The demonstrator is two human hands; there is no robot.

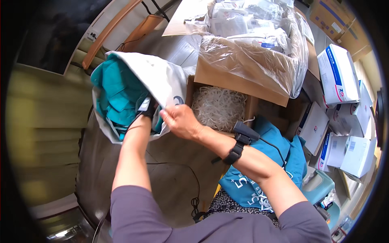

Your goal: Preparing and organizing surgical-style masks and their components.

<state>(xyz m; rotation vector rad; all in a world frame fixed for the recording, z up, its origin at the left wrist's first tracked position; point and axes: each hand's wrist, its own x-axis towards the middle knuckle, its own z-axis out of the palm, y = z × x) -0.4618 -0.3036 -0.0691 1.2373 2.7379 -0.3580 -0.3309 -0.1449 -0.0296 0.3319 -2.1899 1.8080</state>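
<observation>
With the fingers of our right hand (183,121) curled tight, we grip the rim of a white bag (156,73) at the right of its mouth. Our left hand is sunk inside that mouth, beyond a dark wristband (150,108), so we cannot tell how far its fingers are open or what they hold. The bag is tilted before us, its mouth wide and full of creased, folded teal pieces (115,85). Our left forearm (133,156) runs up into it from below, while the right forearm, with a black wrist strap (234,154), slants in from its lower right. Just right of the bag we see pale shredded packing (219,107) in a box; to its upper right, a plastic-lined carton (227,81) holds clear-wrapped packets (229,24). Blue bags (269,131) lie to its lower right, and white boxes (338,77) are stacked well to its right.
</observation>
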